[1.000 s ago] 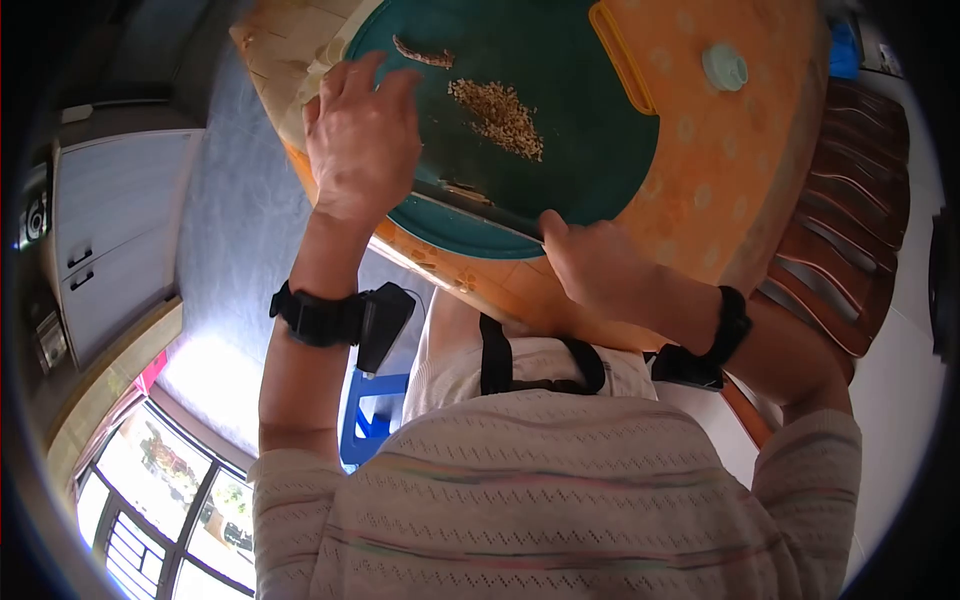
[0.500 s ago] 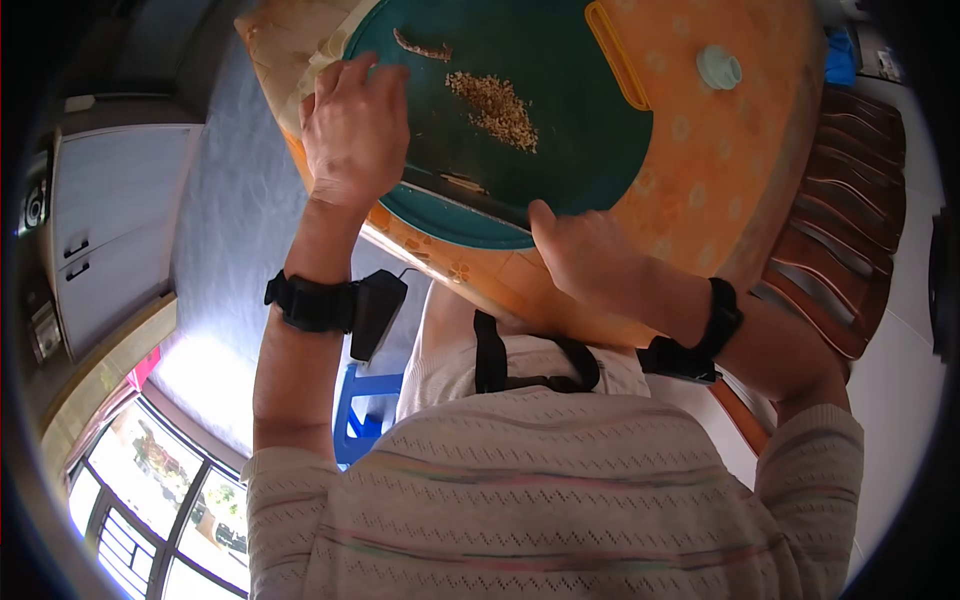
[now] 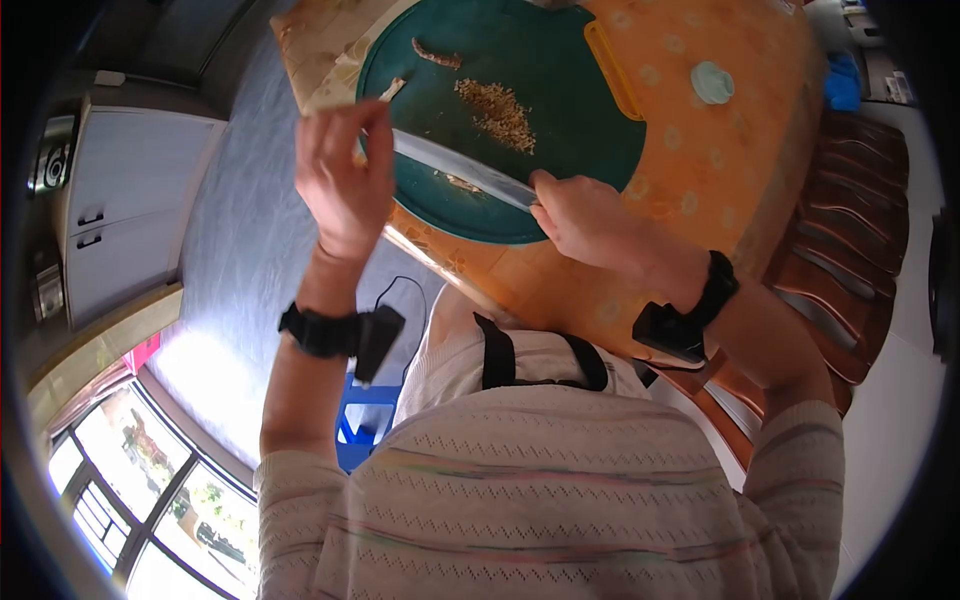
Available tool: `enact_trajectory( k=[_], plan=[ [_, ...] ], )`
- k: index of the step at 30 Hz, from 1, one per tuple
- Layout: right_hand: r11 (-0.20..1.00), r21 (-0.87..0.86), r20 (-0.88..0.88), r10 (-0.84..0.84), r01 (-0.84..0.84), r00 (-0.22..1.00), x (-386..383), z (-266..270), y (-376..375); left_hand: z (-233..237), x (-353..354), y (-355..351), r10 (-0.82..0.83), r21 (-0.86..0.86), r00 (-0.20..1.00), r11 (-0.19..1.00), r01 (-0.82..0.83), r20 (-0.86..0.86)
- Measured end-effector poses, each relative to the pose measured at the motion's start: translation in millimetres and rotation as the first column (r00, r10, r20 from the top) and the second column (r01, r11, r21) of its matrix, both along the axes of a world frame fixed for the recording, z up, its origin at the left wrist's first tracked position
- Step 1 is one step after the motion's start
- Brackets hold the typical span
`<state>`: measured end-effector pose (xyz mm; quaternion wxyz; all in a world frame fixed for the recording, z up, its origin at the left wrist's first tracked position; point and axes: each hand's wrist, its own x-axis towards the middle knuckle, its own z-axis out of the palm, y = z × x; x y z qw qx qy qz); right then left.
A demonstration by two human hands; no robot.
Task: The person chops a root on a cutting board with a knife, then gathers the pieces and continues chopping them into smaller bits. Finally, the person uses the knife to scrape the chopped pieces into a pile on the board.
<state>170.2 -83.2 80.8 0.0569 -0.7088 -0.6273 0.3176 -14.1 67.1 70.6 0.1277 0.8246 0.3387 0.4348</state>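
Note:
My right hand (image 3: 590,220) is closed around the handle of a knife (image 3: 470,175). Its long blade slants over the near part of a round green cutting board (image 3: 590,150), with the tip toward my left hand (image 3: 345,180). That hand is raised at the board's left edge, fingers bent and thumb close to the index finger; I cannot tell what is pinched there. A pale strip (image 3: 393,89) shows right by its fingertips. Finely chopped tan bits (image 3: 500,115) form a heap mid-board. A brownish shrivelled strip (image 3: 436,54) lies behind them, and light slivers (image 3: 462,184) lie below the blade.
The board's yellow handle (image 3: 612,70) points to the far right. A pale green cap-like object (image 3: 712,83) stands on the orange patterned table (image 3: 690,170). Brown wooden slatted seating (image 3: 840,230) is at the right, a blue stool (image 3: 365,410) below the table's left side.
My left hand has drawn back from the board toward me, its fingers drawing together. The knife has tilted, its blade now showing a bright flat side. The whole view has shifted slightly.

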Motion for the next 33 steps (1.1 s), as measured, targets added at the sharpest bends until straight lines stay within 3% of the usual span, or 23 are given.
enact_trajectory(
  k=[4,6,11,18,26,33],
  plan=[
    [0.998,-0.052,-0.093,-0.024,0.019,0.995,8.7,0.3,6.4,-42.1,-5.2,-43.3,-0.237,-0.096,0.961,0.97,0.225,-0.14],
    [0.998,-0.061,-0.107,-0.025,0.019,0.994,14.3,-3.9,7.7,-55.6,2.5,-49.6,-0.249,-0.09,0.947,0.968,0.235,-0.203],
    [0.997,-0.072,-0.229,-0.051,0.035,0.972,27.2,-5.6,14.0,-65.6,-1.9,-51.4,-0.268,-0.12,0.946,0.961,0.249,-0.181],
    [0.992,-0.124,-0.26,-0.069,0.037,0.963,29.0,0.7,15.0,-67.2,-4.8,-55.0,-0.27,-0.153,0.952,0.957,0.247,-0.147],
    [0.987,0.1,-0.302,-0.089,0.124,0.949,38.6,-3.1,8.4,-65.0,-8.4,-54.1,-0.289,-0.216,0.939,0.944,0.247,-0.187],
    [0.986,0.032,-0.317,-0.144,0.162,0.938,36.7,3.8,3.0,-60.7,-4.0,-48.6,-0.235,-0.228,0.954,0.955,0.191,-0.186]
  ],
)
